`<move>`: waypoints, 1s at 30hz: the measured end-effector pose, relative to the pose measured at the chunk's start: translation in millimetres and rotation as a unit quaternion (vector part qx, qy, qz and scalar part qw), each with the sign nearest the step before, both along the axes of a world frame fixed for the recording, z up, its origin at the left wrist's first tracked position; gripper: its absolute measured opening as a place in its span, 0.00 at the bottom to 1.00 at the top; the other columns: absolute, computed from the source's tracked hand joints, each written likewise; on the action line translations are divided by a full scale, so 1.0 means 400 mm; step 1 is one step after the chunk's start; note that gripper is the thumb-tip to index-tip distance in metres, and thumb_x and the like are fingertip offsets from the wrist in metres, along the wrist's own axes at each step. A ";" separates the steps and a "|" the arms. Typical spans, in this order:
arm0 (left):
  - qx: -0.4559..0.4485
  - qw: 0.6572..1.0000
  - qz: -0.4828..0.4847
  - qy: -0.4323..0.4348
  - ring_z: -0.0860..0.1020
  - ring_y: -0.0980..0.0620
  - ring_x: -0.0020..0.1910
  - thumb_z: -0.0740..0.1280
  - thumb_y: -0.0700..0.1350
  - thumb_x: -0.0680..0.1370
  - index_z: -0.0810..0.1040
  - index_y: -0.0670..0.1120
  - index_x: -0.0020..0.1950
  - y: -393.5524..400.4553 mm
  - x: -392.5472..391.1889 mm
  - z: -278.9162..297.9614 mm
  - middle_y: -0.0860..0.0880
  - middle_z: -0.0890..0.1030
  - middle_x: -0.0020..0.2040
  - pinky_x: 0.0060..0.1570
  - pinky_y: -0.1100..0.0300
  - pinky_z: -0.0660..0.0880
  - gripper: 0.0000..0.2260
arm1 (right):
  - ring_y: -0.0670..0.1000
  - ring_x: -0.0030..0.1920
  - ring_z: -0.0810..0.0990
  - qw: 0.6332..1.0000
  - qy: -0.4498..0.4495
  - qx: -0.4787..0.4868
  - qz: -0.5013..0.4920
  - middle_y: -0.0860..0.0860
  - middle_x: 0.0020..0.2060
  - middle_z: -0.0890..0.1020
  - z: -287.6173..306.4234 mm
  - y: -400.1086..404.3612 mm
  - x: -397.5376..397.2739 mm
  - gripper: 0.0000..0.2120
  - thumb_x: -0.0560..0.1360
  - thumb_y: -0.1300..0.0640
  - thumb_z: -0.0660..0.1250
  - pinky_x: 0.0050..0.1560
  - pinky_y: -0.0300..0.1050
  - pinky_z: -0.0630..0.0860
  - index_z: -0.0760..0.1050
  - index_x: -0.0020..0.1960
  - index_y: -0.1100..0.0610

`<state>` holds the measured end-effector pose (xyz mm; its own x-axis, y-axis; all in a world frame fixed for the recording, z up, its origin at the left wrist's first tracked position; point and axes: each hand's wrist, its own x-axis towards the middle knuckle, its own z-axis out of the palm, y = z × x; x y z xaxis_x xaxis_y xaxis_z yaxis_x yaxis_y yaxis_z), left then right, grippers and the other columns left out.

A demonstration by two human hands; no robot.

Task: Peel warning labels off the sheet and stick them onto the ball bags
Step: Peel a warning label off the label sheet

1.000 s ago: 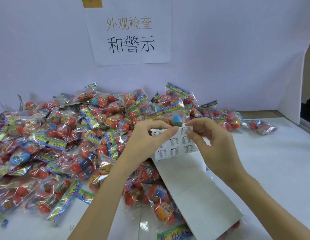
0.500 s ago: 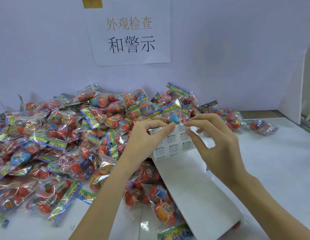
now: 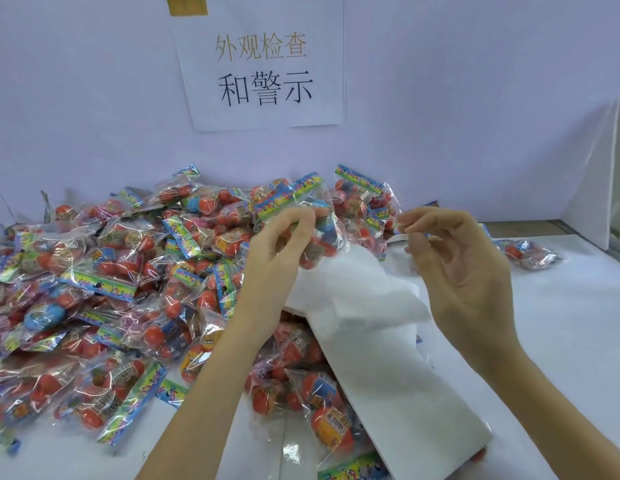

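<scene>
left hand [image 3: 284, 251] raised, fingers pinching a ball bag [image 3: 315, 216] | right hand [image 3: 464, 268] apart, palm-in, pinching a peeled label [image 3: 402, 226] | sheet [image 3: 371, 306] blurred between

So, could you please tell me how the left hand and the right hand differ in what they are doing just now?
The left hand grips a clear plastic ball bag lifted above the pile; the right hand pinches something small and pale, likely a peeled white warning label, though it is blurred. The left hand shows its back, the right hand its palm. Both are raised over the white label sheet.
</scene>
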<state>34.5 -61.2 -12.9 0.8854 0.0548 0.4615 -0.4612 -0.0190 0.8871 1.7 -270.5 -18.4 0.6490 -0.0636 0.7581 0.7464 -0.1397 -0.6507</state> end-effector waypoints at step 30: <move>0.027 0.985 -0.172 0.012 0.83 0.56 0.45 0.76 0.40 0.75 0.76 0.57 0.74 -0.002 -0.007 -0.003 0.63 0.80 0.64 0.57 0.53 0.81 0.29 | 0.62 0.50 0.83 0.968 0.162 0.149 0.123 0.57 0.46 0.81 0.004 -0.013 0.011 0.09 0.78 0.59 0.70 0.67 0.66 0.77 0.80 0.58 0.55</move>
